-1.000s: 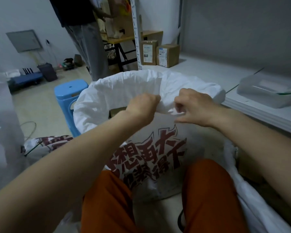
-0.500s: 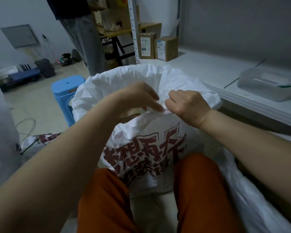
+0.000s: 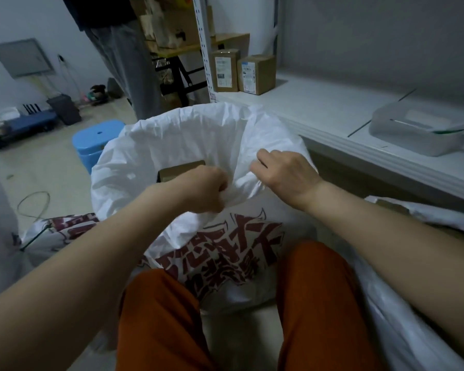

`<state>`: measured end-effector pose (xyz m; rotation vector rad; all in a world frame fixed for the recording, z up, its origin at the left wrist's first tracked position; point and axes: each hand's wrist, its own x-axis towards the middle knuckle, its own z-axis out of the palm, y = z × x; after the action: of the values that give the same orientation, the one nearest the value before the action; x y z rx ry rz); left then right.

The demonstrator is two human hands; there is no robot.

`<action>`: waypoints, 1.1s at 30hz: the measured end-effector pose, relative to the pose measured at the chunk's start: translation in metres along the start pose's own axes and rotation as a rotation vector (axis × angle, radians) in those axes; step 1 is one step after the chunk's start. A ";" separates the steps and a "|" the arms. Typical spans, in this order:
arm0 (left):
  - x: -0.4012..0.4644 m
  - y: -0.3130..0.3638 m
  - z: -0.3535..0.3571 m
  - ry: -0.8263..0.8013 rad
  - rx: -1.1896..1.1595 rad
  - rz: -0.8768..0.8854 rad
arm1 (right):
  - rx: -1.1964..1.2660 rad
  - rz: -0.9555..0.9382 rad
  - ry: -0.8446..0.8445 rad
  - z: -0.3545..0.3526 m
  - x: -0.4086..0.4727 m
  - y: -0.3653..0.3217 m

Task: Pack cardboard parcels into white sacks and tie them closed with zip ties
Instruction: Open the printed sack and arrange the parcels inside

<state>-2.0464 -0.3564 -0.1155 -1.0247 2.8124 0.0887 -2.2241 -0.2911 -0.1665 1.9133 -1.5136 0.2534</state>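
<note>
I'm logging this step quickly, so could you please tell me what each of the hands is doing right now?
Left hand: fingers curled, gripping the near rim of the white sack.
Right hand: fingers curled, gripping the same rim.

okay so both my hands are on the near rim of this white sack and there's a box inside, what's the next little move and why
Probably draw the far rim toward you and bunch it into what you hold. The left hand and right hand each have a grip on the near edge of the white sack, but its mouth gapes open over the cardboard parcel, so no zip tie could close it yet.
</note>
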 end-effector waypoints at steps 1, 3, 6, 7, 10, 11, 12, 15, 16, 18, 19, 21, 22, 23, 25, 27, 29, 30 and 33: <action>0.000 0.004 -0.004 -0.020 0.048 -0.035 | -0.003 0.014 0.037 0.003 0.002 -0.002; 0.007 0.015 -0.016 0.013 -0.084 -0.076 | 0.033 0.067 0.076 0.010 0.003 -0.005; 0.022 0.034 -0.026 0.097 -0.324 -0.054 | 0.231 0.237 0.033 0.008 0.001 -0.007; 0.027 0.039 -0.021 0.074 -0.315 -0.059 | 0.342 0.304 -0.059 0.002 -0.002 -0.003; 0.031 0.039 0.001 0.083 -0.224 -0.074 | 0.891 0.686 -0.365 -0.017 -0.021 0.024; 0.031 0.036 0.007 0.108 -0.220 -0.067 | 0.969 0.877 -0.321 -0.020 -0.029 0.033; 0.030 0.035 0.010 0.137 -0.225 -0.059 | 0.928 1.049 -0.274 -0.020 -0.035 0.041; 0.024 0.037 0.012 0.199 -0.248 -0.024 | 1.007 1.391 -0.388 -0.006 -0.041 0.043; 0.021 0.038 0.013 0.209 -0.254 -0.015 | 1.214 1.448 -0.419 0.001 -0.039 0.040; 0.013 0.040 0.016 0.218 -0.270 -0.007 | 1.556 1.541 -0.444 0.013 -0.032 0.037; 0.009 0.041 0.018 0.223 -0.280 -0.004 | 1.672 1.572 -0.462 0.017 -0.029 0.037; 0.002 0.042 0.023 0.237 -0.300 0.003 | 1.710 1.623 -0.515 0.029 -0.026 0.033; -0.001 0.043 0.025 0.247 -0.312 -0.001 | 1.689 1.642 -0.561 0.032 -0.026 0.030; -0.002 0.042 0.027 0.251 -0.324 -0.014 | 1.718 1.641 -0.583 0.032 -0.024 0.027; -0.005 0.040 0.031 0.227 -0.343 -0.044 | 1.899 1.655 -0.432 0.035 -0.017 0.031; -0.008 0.041 0.039 0.172 -0.312 -0.065 | 2.169 1.684 -0.043 0.032 -0.004 0.046; -0.010 0.051 0.050 0.143 -0.145 -0.048 | 2.334 1.641 0.312 0.027 0.010 0.055; -0.011 0.057 0.053 0.107 -0.036 -0.021 | 2.345 1.613 0.357 0.024 0.012 0.051; -0.006 0.062 0.039 -0.208 0.017 0.073 | 2.297 1.536 0.179 0.021 0.000 0.036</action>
<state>-2.0773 -0.3007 -0.1526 -0.8556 2.6565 0.1694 -2.2625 -0.3073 -0.1688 -0.2089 0.9624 -1.7080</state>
